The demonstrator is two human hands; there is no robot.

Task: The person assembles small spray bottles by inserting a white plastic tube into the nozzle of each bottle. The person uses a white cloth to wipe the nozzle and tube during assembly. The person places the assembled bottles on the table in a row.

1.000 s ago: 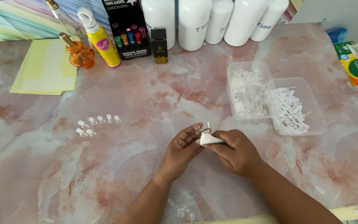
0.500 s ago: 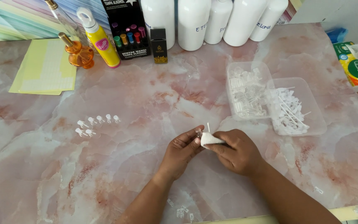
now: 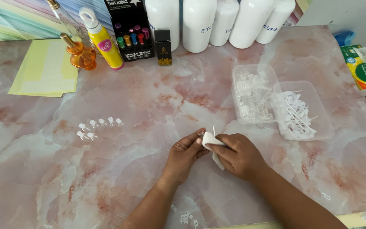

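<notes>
Right hand grip closed on white cloth, left hand pinching small vial, white bottles behind.

I have 1 view only, from the head camera, looking steeply down on the marble table from its near edge and facing the far edge, where white bottles line up. It sits close enough that my forearms enter at the bottom and both side edges just fit in.
</notes>
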